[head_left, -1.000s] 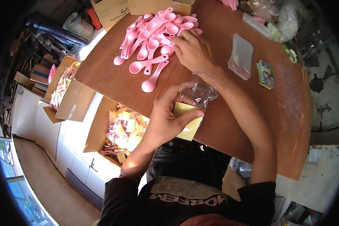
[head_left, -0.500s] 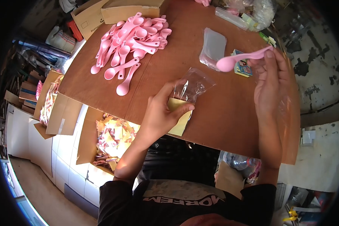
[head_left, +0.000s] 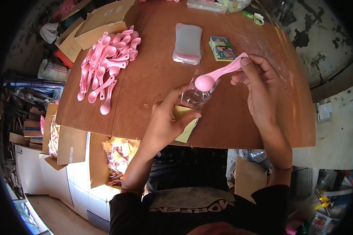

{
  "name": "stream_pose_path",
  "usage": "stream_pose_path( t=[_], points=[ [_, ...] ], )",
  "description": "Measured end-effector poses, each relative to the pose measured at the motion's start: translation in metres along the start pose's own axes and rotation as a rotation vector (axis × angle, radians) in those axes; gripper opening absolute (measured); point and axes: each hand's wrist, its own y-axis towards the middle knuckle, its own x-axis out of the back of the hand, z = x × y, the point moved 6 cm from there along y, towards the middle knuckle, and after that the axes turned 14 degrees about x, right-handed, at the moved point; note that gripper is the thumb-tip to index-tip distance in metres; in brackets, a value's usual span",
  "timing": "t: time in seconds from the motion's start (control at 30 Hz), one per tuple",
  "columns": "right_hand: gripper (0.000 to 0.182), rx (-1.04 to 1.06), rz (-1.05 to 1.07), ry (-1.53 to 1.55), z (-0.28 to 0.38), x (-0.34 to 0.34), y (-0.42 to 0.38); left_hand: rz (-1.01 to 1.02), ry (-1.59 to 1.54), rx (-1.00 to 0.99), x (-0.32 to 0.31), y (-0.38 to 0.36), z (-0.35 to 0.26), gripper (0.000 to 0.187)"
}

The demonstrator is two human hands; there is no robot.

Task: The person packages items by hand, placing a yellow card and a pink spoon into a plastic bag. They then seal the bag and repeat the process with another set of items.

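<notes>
My left hand [head_left: 170, 117] grips a clear plastic bag [head_left: 192, 98] with a yellow card [head_left: 187, 131] in its lower part, close over the table's front edge. The bag's upper end points away from me. In my right hand [head_left: 259, 78] a pink measuring spoon [head_left: 219, 76] is pinched by the end of its handle, its bowl turned down to the left. That bowl overlaps the top of the bag in this view. Beyond my right hand lies a stack of printed cards [head_left: 222, 49], and left of it a pile of flat clear bags [head_left: 187, 43].
A heap of pink spoons [head_left: 106, 58] covers the left of the brown table [head_left: 145, 90], with a cardboard box [head_left: 106, 23] behind it. Below the front edge, an open carton [head_left: 100, 160] holds filled packets [head_left: 121, 156]. Plastic packaging [head_left: 208, 5] lies at the far edge.
My right hand has brought the spoon left and down, nearer to the bag. My left hand still holds the bag and card. The head view has shifted.
</notes>
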Motion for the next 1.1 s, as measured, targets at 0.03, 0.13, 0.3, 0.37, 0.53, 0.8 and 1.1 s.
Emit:
stream_pose_path(
  t=[0.03, 0.13, 0.3, 0.37, 0.53, 0.8, 1.1],
  points=[
    [0.02, 0.019, 0.002, -0.023, 0.002, 0.002, 0.0, -0.011, 0.011, 0.013, 0.0, 0.001, 0.0, 0.065],
    [0.02, -0.009, 0.023, -0.047, 0.005, 0.002, 0.0, 0.002, 0.031, 0.037, -0.003, 0.0, -0.002, 0.066],
    [0.02, -0.138, 0.105, 0.028, -0.006, -0.008, -0.01, 0.033, 0.034, -0.012, -0.01, 0.003, -0.009, 0.068],
    [0.02, -0.068, 0.128, -0.059, -0.002, -0.013, -0.012, 0.047, 0.042, 0.005, -0.01, 0.004, -0.007, 0.068],
    [0.015, 0.068, 0.319, -0.255, -0.004, -0.022, -0.02, 0.087, -0.04, 0.017, -0.007, 0.002, -0.017, 0.047],
    [0.036, 0.064, 0.268, -0.035, 0.004, -0.031, -0.018, 0.083, -0.29, -0.062, -0.018, 0.005, -0.008, 0.035],
    [0.023, 0.224, 0.529, -0.231, 0.033, -0.052, -0.01, -0.041, -0.316, -0.138, -0.001, 0.004, -0.034, 0.029]
  ],
)
